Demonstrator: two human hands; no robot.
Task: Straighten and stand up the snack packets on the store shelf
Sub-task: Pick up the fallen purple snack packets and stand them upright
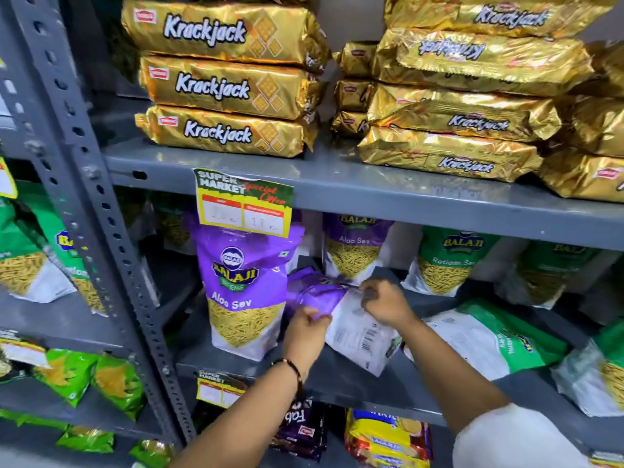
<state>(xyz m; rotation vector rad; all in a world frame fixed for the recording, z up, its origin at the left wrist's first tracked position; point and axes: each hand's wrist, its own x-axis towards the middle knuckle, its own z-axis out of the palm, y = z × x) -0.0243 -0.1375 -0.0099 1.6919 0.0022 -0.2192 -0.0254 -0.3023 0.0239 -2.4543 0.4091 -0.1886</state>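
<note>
Both hands, left hand and right hand, are pinched on a lying purple Balaji packet, right of an upright "Aloo Sev" packet; gold Krackjack packs above.

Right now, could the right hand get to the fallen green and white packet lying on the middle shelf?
Probably yes: the green and white packet lies just beside the right hand with nothing between, but that hand first has to release the purple and white packet.
</note>
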